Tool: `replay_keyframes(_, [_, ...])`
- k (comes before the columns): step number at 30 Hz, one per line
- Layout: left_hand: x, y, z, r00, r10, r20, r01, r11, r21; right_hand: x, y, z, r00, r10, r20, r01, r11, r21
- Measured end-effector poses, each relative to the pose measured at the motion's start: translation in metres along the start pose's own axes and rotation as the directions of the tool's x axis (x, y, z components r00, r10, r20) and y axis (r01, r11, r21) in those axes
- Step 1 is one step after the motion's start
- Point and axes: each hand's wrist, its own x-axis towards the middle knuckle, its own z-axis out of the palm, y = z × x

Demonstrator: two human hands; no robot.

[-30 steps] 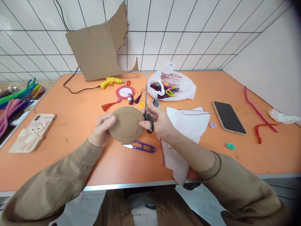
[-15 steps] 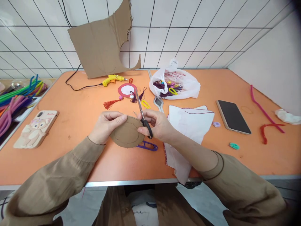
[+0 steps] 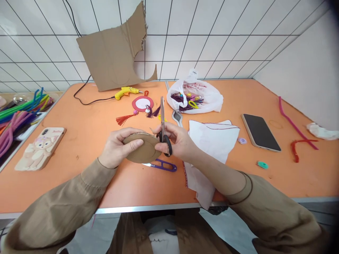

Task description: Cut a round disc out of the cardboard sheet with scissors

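Note:
My left hand (image 3: 119, 146) grips a round cardboard disc (image 3: 141, 150) by its left side, thumb on the face and fingers behind. A curved line is drawn on the disc, which is tilted. In my right hand (image 3: 178, 141) are scissors (image 3: 162, 116) with black handles, their blades pointing up and looking nearly closed. The right fingertips also touch the disc's right edge. Under the disc lie purple thread snips (image 3: 165, 165), partly covered by it. Beyond the hands rests a red ring with a white centre (image 3: 143, 103), with an orange tassel (image 3: 124, 118) beside it.
A yellow glue gun (image 3: 127, 92) lies before a cut cardboard sheet (image 3: 111, 60) leaning on the tiles. A plastic bag (image 3: 209, 98) of tassels stands at the back. White cloth (image 3: 212, 137), a phone (image 3: 261, 132) and pipe cleaners (image 3: 296, 120) are rightward; a cased phone (image 3: 41, 148) is leftward.
The disc has tipped so its face looks flatter and its top edge shows. The scissors have swung more upright, and more of the purple snips is visible.

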Motion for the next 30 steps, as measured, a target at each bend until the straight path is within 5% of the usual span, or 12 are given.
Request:
replay_keyframes(4, [-0.001,-0.003,0.003,0.993,-0.043,-0.107,0.039,0.998,-0.041,0.000,0.000,-0.001,1.000,-0.004,0.007,0.004,1.000,0.003])
replay_keyframes(7, [0.000,-0.004,0.001,0.998,-0.050,-0.033,0.048,0.997,-0.057,-0.001,-0.003,0.000,0.999,0.004,0.042,-0.003,1.000,-0.015])
replay_keyframes(13, [0.002,-0.007,-0.005,0.963,0.231,0.142,-0.257,0.944,0.207,0.000,-0.004,0.001,0.991,0.078,0.111,-0.086,0.994,0.071])
replay_keyframes(16, [0.001,-0.007,-0.007,0.955,0.242,0.174,-0.277,0.936,0.215,0.001,-0.005,0.002,0.985,0.119,0.128,-0.139,0.977,0.162])
replay_keyframes(23, [0.002,-0.004,-0.007,0.991,-0.085,0.107,0.091,0.994,-0.054,0.004,-0.008,0.001,0.984,0.144,0.101,-0.161,0.967,0.195])
replay_keyframes(27, [0.003,-0.009,-0.006,0.900,-0.363,0.242,0.409,0.894,-0.181,0.004,-0.006,-0.001,0.987,0.153,0.058,-0.160,0.976,0.150])
replay_keyframes(30, [0.003,-0.011,-0.005,0.887,-0.402,0.228,0.450,0.863,-0.228,0.005,-0.005,-0.006,0.994,0.101,0.030,-0.103,0.990,0.094])
